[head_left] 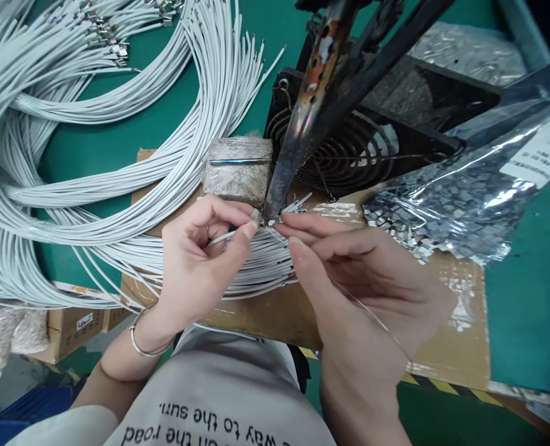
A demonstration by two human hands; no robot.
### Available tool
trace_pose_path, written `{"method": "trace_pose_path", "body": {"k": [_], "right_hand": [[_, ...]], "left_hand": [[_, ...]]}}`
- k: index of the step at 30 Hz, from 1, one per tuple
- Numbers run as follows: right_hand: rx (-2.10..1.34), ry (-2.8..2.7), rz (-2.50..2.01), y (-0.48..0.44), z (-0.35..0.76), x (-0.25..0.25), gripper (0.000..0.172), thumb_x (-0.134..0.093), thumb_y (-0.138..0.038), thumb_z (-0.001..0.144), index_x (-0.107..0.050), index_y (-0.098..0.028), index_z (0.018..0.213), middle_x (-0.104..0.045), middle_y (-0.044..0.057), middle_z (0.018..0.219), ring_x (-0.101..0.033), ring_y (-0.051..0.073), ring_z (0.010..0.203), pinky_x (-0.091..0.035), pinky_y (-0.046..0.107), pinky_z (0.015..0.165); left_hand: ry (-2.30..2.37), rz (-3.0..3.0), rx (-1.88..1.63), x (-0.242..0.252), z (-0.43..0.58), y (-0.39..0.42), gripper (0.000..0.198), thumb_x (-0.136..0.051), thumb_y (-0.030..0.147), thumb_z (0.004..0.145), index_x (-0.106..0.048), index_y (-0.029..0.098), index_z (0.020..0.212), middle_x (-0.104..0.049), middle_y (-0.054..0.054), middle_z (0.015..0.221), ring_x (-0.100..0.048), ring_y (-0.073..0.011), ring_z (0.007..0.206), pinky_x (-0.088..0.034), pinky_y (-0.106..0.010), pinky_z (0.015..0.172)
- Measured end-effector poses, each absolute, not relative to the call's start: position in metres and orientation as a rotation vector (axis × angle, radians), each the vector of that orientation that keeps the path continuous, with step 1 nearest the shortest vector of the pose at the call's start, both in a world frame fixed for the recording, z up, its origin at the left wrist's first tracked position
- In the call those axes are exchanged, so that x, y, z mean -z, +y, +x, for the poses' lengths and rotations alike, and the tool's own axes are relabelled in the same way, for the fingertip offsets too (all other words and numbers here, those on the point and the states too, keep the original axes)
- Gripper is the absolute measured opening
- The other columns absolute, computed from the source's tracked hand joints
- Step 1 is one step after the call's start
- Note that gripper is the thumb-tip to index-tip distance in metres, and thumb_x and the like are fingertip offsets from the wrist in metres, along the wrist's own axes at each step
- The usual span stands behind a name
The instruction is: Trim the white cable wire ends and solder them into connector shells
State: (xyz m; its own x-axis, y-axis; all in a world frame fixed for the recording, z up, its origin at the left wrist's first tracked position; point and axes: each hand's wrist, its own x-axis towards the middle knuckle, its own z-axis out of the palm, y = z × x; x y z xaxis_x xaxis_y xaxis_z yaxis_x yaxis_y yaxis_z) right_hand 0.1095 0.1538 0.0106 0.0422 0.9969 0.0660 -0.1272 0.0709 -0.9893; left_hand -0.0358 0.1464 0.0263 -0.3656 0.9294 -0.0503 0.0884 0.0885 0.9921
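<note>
My left hand [200, 260] is closed in a pinch on a white wire [222, 238], close to the wire's end. Just right of it, my right hand [358, 266] pinches a thin strand of solder wire [372, 316], which trails down across the palm. A small metal piece also seems to be at the right fingertips, too small to make out. Both hands' fingertips meet at the tip of a large, stained soldering iron [298, 124], which slants down from above. Beneath the hands lies a bundle of white wires [261, 272] on brown cardboard [266, 319].
A wrapped block [238, 170] with a thin metal rod on it stands behind my left hand. Behind the iron is a black fan with a wire guard [349, 148]. Small metal pieces spill from a plastic bag [465, 192] at right. Coiled white wires [93, 217] cover the left.
</note>
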Motion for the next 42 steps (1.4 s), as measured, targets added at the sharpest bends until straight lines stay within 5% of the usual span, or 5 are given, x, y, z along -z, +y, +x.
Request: {"method": "trace_pose_path", "body": {"k": [42], "right_hand": [[-1.15,-1.172,-1.125,0.1519,0.1107,-0.0097,0.018,-0.079,-0.01,0.093,-0.075,-0.026,0.085,-0.085,0.001,0.11,-0.083,0.02,0.101,-0.07,0.034,0.093]], "left_hand": [[1.635,1.036,-1.346,-0.0285,-0.0339,0.1471,0.014,-0.084,0.013,0.083,-0.074,0.018,0.074,-0.08,-0.007,0.092,-0.04,-0.0055,0.05,-0.027,-0.021,0.041]]}}
